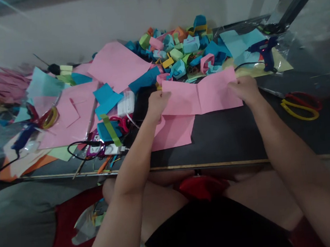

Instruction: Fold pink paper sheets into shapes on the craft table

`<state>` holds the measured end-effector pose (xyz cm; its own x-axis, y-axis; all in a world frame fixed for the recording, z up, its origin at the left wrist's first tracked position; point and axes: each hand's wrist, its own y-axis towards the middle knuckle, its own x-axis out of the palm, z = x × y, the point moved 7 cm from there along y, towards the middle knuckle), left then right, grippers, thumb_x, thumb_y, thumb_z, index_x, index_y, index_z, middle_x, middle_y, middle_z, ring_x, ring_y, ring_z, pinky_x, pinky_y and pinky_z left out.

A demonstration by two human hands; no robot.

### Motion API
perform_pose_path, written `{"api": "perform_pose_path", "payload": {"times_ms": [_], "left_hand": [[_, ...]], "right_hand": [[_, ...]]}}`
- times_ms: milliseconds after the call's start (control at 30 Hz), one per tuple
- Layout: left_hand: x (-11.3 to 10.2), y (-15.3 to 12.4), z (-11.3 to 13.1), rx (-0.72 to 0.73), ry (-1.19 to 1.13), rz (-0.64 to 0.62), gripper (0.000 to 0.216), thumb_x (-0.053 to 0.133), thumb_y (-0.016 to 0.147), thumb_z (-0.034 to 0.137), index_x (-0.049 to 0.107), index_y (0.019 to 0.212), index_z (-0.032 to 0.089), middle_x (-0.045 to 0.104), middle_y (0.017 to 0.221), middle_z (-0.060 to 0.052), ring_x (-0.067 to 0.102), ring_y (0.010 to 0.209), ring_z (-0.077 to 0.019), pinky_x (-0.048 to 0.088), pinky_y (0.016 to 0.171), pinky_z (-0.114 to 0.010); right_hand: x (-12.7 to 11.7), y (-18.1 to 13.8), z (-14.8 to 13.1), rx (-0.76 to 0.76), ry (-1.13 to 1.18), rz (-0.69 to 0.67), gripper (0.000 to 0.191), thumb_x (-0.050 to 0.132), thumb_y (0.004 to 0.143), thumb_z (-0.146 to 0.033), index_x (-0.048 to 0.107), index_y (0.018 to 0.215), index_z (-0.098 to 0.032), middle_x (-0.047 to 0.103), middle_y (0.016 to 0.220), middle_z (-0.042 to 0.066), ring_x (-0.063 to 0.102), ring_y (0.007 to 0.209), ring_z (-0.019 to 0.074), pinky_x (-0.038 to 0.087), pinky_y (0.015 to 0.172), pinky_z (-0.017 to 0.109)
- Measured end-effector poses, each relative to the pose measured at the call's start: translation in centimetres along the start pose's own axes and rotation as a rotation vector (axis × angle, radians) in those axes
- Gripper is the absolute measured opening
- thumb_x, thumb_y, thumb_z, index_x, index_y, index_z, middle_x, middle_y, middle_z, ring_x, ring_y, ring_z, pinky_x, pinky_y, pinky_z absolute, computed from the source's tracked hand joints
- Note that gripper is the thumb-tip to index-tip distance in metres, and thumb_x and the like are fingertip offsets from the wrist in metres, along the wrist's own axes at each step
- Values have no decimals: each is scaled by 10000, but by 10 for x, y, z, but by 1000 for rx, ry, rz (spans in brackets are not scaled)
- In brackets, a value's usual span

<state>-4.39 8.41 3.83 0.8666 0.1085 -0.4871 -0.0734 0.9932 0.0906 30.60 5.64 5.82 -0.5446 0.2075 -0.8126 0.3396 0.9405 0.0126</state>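
Observation:
I hold a pink paper sheet (pixel 201 95) over the dark table (pixel 237 135), stretched between both hands. My left hand (pixel 157 102) pinches its left edge and my right hand (pixel 245 88) grips its right edge. The sheet shows a vertical crease down its middle. A second pink sheet (pixel 174 132) lies flat on the table just below it, partly under my left wrist.
A heap of folded coloured paper pieces (pixel 180 49) sits behind the sheet. A blue glue gun (pixel 265 50) lies at the right rear, yellow-and-red scissors (pixel 300 105) to the right. Loose pink and blue sheets (pixel 91 92), cables and another glue gun (pixel 21 136) cover the left.

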Motion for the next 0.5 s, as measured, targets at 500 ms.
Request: {"api": "perform_pose_path", "payload": {"times_ms": [500], "left_hand": [[-15, 5, -8, 177, -44, 314, 455, 589, 984, 370, 393, 594, 240, 417, 564, 13, 501, 687, -176, 343, 669, -314]], "right_hand": [[-17, 4, 2, -122, 177, 205, 507, 537, 1018, -287, 295, 572, -273, 283, 591, -25, 306, 649, 153, 217, 700, 383]]}}
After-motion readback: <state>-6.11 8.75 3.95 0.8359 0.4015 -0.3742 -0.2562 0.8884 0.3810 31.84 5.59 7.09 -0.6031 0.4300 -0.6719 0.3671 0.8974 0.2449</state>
